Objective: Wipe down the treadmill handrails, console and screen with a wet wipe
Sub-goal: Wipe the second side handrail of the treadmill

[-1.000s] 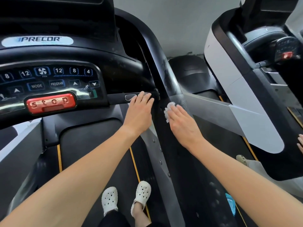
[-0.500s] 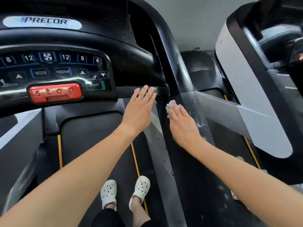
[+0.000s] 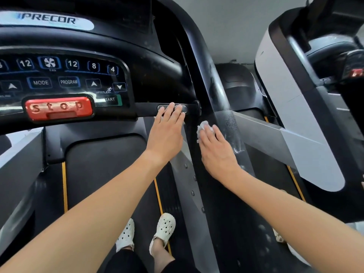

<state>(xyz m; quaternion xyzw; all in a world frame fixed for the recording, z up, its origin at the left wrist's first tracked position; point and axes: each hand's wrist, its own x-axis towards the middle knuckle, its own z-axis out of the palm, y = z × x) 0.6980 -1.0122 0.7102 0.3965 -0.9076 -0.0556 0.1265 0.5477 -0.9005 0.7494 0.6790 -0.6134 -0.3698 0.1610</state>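
Note:
My right hand (image 3: pixel 214 150) presses a crumpled white wet wipe (image 3: pixel 202 129) flat against the inner side of the black right handrail (image 3: pixel 222 107); most of the wipe is hidden under the fingers. My left hand (image 3: pixel 167 133) lies with straight fingers on the short black crossbar (image 3: pixel 145 110), over its metal sensor plates. The black console (image 3: pixel 65 75) with its button panel and red stop button (image 3: pixel 59 108) fills the upper left. Only the bottom edge of the screen shows at the top.
My feet in white clogs (image 3: pixel 145 233) stand on the treadmill belt (image 3: pixel 110 174). A second treadmill with a white and black frame (image 3: pixel 291 107) stands close on the right. A grey side rail (image 3: pixel 17 166) runs along the left.
My right hand has slid the wipe slightly up along the handrail's inner side. My left hand stays on the crossbar. The view has moved closer and tilted a little.

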